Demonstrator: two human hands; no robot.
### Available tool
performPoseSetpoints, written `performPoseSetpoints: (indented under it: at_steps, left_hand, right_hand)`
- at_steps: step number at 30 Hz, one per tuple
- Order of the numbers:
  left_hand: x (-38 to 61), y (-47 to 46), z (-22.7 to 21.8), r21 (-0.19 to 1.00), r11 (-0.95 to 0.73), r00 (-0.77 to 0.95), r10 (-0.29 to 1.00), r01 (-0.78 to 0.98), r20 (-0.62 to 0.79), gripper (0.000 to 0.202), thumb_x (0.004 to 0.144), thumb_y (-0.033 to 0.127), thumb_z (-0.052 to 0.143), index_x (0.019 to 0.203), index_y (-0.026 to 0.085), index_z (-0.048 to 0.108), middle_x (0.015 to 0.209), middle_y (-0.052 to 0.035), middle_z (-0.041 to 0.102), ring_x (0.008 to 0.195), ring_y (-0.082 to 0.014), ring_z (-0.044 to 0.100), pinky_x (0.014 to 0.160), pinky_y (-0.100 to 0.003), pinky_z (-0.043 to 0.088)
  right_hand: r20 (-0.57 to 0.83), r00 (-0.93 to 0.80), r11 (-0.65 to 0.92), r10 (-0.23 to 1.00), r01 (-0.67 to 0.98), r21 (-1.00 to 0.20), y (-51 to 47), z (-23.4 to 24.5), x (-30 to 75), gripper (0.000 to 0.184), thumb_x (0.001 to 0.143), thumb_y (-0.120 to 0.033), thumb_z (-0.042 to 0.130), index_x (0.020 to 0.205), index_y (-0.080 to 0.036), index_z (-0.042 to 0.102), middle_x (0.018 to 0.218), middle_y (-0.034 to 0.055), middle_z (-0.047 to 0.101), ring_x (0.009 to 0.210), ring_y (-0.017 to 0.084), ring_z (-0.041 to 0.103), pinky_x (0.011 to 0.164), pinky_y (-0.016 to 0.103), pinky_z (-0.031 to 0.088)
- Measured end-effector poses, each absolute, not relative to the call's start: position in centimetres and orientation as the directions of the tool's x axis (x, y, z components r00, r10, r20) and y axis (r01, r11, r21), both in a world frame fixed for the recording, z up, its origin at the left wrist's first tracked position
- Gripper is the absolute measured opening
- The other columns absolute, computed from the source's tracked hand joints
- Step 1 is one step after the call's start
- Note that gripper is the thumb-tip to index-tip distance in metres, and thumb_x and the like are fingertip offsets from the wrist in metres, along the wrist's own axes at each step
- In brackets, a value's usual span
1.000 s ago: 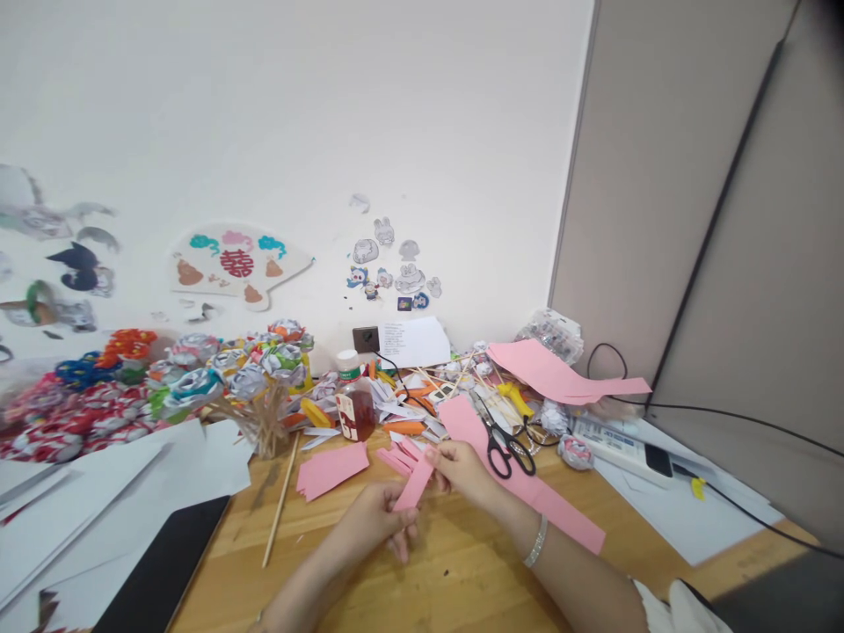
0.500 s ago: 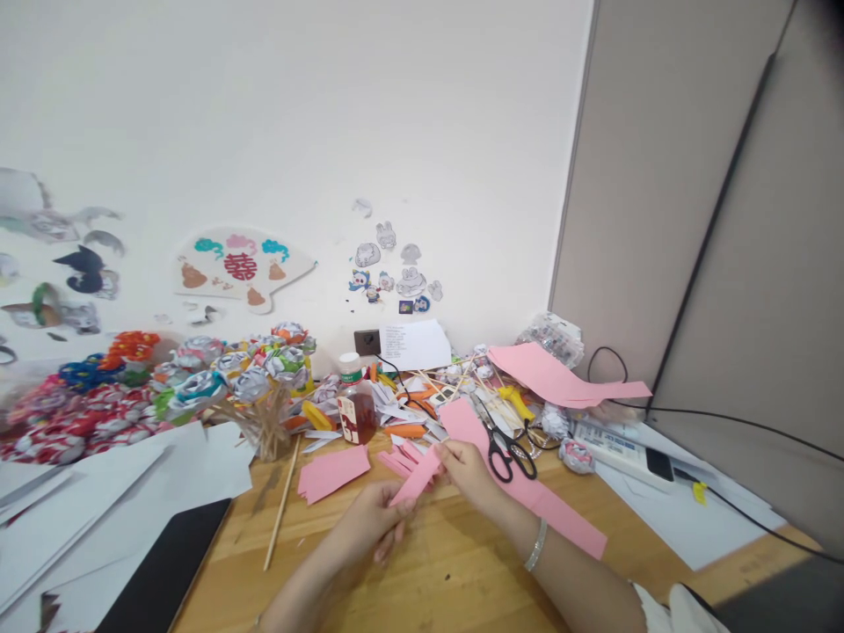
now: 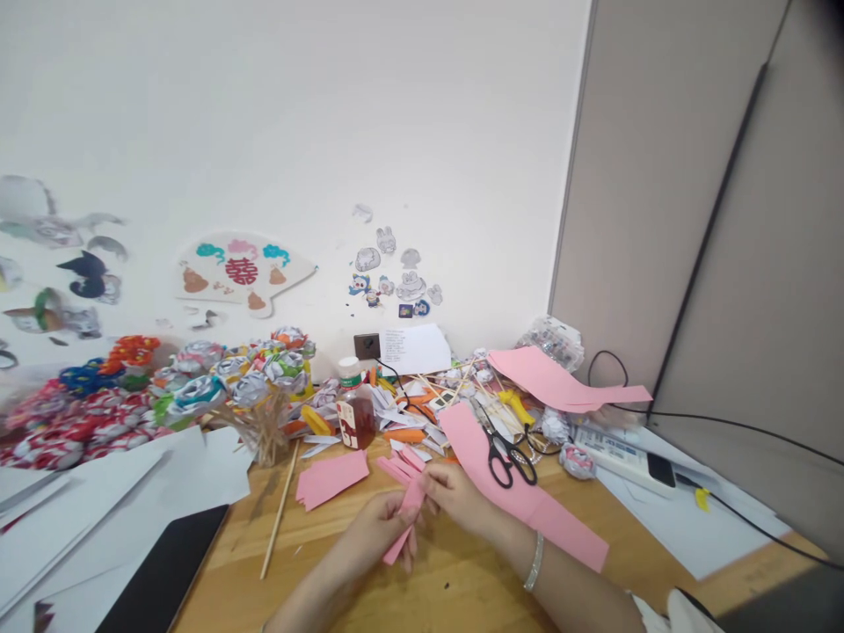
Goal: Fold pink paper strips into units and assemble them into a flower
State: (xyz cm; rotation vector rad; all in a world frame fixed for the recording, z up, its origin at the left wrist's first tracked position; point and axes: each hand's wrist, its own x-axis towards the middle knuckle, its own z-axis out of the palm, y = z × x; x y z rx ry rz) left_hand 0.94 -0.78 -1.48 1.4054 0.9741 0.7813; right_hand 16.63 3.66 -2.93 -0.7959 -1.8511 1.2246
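Observation:
A narrow pink paper strip (image 3: 414,494) is pinched between my two hands above the wooden table. My left hand (image 3: 381,530) is closed on its lower part, and the strip's end sticks out below the fingers. At the upper end, the fingertips of my right hand (image 3: 454,498) are closed on the same strip. Just behind it lie several more pink strips (image 3: 397,467), partly hidden by the hands. A small stack of pink paper pieces (image 3: 333,477) rests to the left. Black-handled scissors (image 3: 505,459) lie on a long pink sheet (image 3: 560,520) to the right.
A bottle of dark liquid (image 3: 356,415) stands behind the hands, amid paper scraps. Paper flowers (image 3: 251,378) on sticks fill the back left. A wooden stick (image 3: 280,510), white sheets (image 3: 132,492) and a black flat object (image 3: 168,571) lie left. A power strip (image 3: 626,462) lies right.
Both hands have drawn closer together on the strip. The strip has turned more upright, and its lower end now shows beneath my left fingers.

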Motion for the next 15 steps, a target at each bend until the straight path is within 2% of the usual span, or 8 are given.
performPoseSetpoints:
  at_steps: [2,5,9,15]
  left_hand:
    - [0.92,-0.65,-1.57,0.995,0.049,0.398,0.914,0.089,-0.081,0.043,0.068,0.057,0.054,0.068,0.014,0.053,0.045,0.0004,0.06,0.034,-0.0087,0.051,0.036,-0.017,0.029]
    - [0.98,-0.8,-1.46,0.988,0.152,0.39,0.908,0.032,-0.153,0.044,0.067,0.058,0.055,0.071,0.014,0.053,0.047,-0.0003,0.061,0.036,-0.0102,0.053,0.037,-0.018,0.032]
    - [1.11,-1.18,-1.16,0.95,0.289,0.425,0.88,-0.122,-0.213,0.051,0.071,0.063,0.043,0.077,0.013,0.056,0.055,-0.0043,0.064,0.041,-0.0133,0.057,0.041,-0.022,0.039]
    - [1.22,-0.96,-1.1,0.951,0.259,0.423,0.891,-0.17,-0.167,0.043,0.072,0.054,0.052,0.078,0.013,0.058,0.059,-0.0038,0.062,0.045,-0.0116,0.055,0.044,-0.022,0.04]
  right_hand:
    - [0.276,-0.526,0.374,0.805,0.086,-0.924,3.62,-2.79,16.66,0.037,0.076,-0.051,0.051,0.067,-0.015,0.056,0.057,-0.0024,0.05,0.052,0.01,0.044,0.051,0.021,0.032]
    - [0.291,-0.545,0.389,0.786,0.07,-0.919,3.5,-2.46,16.74,0.035,0.076,-0.047,0.052,0.065,-0.014,0.055,0.058,-0.0019,0.051,0.053,0.01,0.045,0.051,0.021,0.033]
    - [0.275,-0.588,0.342,0.76,0.003,-0.94,3.44,-2.16,16.78,0.035,0.077,-0.046,0.053,0.063,-0.014,0.051,0.057,-0.0021,0.05,0.051,0.009,0.045,0.05,0.021,0.033]
    - [0.243,-0.572,0.269,0.783,-0.041,-0.962,3.71,-2.38,16.62,0.037,0.074,-0.05,0.054,0.068,-0.014,0.052,0.053,-0.0039,0.047,0.046,0.007,0.042,0.046,0.019,0.03]
